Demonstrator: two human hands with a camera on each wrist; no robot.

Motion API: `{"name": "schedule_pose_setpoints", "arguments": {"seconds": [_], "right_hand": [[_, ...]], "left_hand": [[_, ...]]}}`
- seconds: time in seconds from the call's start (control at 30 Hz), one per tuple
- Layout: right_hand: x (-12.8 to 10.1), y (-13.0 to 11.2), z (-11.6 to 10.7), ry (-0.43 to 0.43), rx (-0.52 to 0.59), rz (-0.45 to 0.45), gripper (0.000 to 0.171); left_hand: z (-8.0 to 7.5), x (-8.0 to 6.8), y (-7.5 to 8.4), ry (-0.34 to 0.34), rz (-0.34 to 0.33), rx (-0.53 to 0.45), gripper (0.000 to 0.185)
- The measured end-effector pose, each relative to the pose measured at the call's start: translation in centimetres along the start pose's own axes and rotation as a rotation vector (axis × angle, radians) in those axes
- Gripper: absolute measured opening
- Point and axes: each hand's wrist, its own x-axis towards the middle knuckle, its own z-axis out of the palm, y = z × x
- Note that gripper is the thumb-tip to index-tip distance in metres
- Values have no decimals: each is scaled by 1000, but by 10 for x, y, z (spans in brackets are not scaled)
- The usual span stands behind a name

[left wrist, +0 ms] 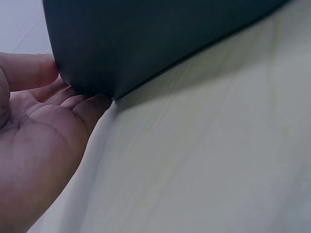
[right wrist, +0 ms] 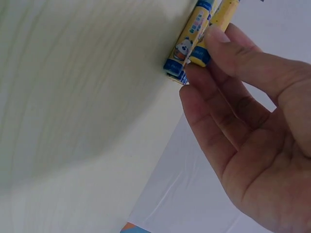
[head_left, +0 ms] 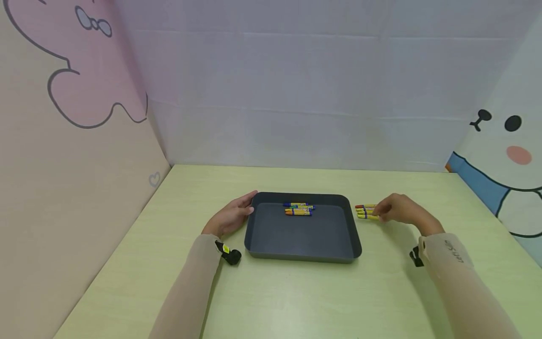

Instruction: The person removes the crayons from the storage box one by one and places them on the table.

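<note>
My left hand [head_left: 230, 217] holds the left side of a dark grey tray [head_left: 296, 242]. In the left wrist view the thumb lies against the tray's outer wall [left wrist: 121, 43], with the other fingers at its lower edge. On the right, my right hand [head_left: 402, 210] is over a small row of crayons [head_left: 365, 211] on the table, one of them red-tipped. The right wrist view shows its thumb and fingers pinching a yellow-wrapped crayon [right wrist: 199, 55] with a blue end band. Another crayon [right wrist: 187, 41] lies right beside it. The fingers partly hide the row.
Several crayons [head_left: 298, 212], with blue, green and orange tips, lie together in the tray's upper middle. The pale wooden table [head_left: 288, 296] meets a white sheet [head_left: 271, 136] at the back. Printed cartoon panels stand at the left and right.
</note>
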Motion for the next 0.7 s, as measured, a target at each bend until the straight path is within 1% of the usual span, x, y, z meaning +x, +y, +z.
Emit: {"name": "schedule_pose_setpoints", "arguments": {"seconds": [0.33,0.7], "right_hand": [[4,7,4,-1,-12,14,18],[5,10,8,19,-21,43,14]], "left_hand": [[-1,1,-1,11,-2,-10,66],[-1,1,-1,2,-2,-19,66]]}}
